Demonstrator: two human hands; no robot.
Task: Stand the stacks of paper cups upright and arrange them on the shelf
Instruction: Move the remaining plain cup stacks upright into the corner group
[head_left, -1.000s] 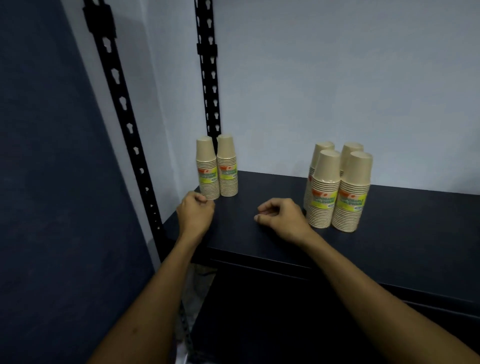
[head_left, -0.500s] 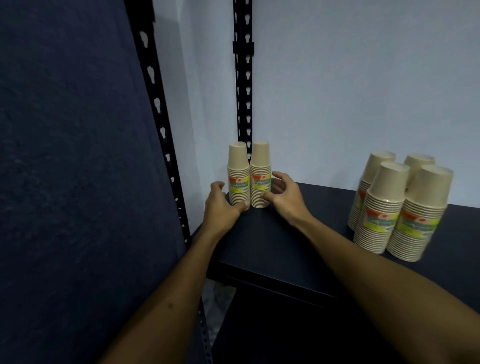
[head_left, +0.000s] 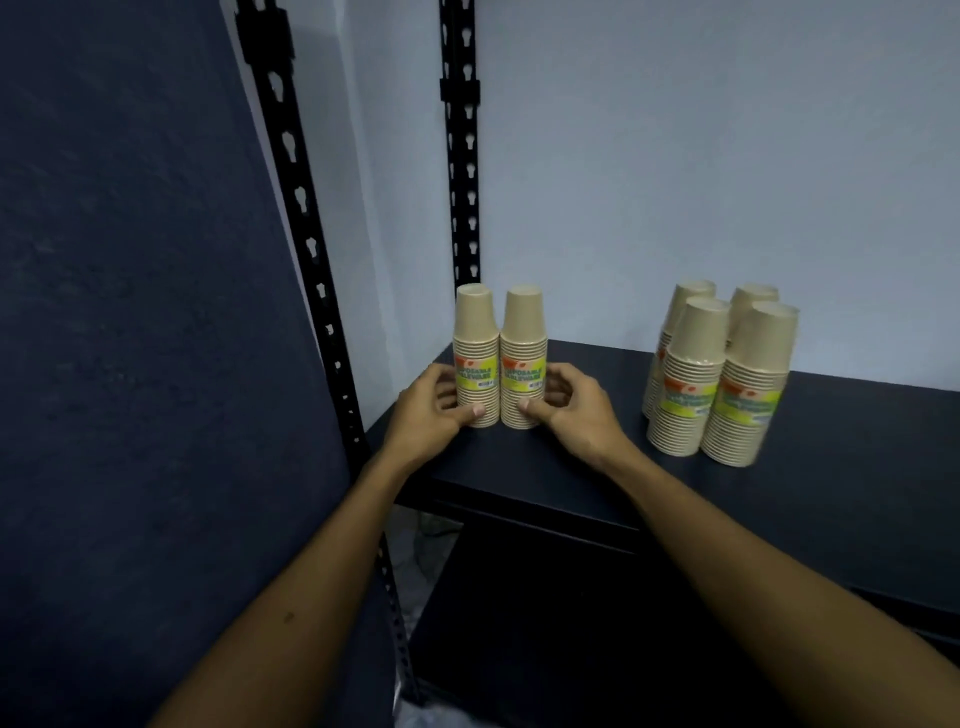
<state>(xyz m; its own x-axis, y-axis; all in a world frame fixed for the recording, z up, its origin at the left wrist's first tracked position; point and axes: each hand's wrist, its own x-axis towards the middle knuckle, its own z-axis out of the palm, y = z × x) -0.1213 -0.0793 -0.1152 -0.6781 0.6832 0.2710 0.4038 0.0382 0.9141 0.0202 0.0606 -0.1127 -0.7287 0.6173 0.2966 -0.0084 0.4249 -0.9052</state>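
Two tan stacks of paper cups stand upright, upside down and side by side, in the back left corner of the dark shelf (head_left: 597, 467). My left hand (head_left: 431, 410) grips the base of the left stack (head_left: 475, 338). My right hand (head_left: 569, 410) grips the base of the right stack (head_left: 523, 343). Both stacks carry yellow-green labels. To the right stands a tight cluster of several more upright stacks (head_left: 722, 374), untouched.
Black slotted uprights (head_left: 460, 156) of the rack rise at the left front and back corners. A dark blue panel (head_left: 130, 364) fills the left side. A pale wall runs behind the shelf. A lower dark shelf (head_left: 519, 623) sits beneath.
Both hands moved from resting on the shelf front to the two left stacks and closed around their bases. The view shifted left.
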